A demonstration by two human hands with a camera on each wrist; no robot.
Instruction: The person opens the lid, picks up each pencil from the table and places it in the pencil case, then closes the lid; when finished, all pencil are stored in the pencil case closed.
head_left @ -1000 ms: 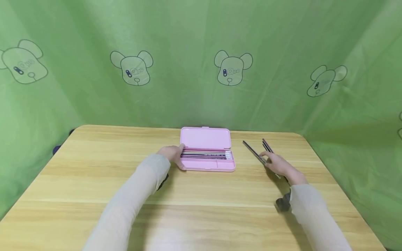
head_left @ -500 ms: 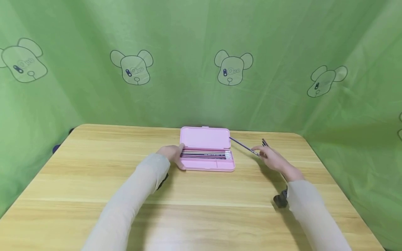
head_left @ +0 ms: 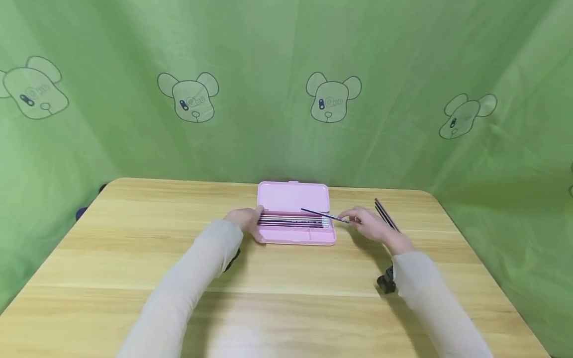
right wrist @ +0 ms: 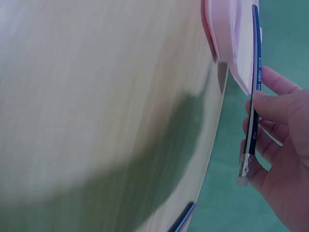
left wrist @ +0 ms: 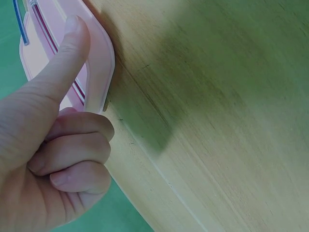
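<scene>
A pink pencil case [head_left: 282, 235] lies open on the table, lid folded back, with several pencils [head_left: 291, 221] lined up in its long compartment. My left hand [head_left: 243, 220] grips the case's left end; in the left wrist view the thumb lies along the case and the other fingers are curled. Thumb and fingers of my right hand [head_left: 369, 224] pinch a dark blue pencil [right wrist: 256, 72] near its eraser end. This pencil is held slightly tilted above the right part of the case, its far end pointing left over the compartment.
A few loose dark pencils [head_left: 385, 214] lie on the wooden table [head_left: 286, 308] behind the right hand, partly hidden by the wrist. A green curtain [head_left: 264, 144] with mouse-head drawings hangs around the table's back and sides.
My right hand has picked up the dark pencil from the right side of the table and carried it left to the case. The left hand and case have stayed still.
</scene>
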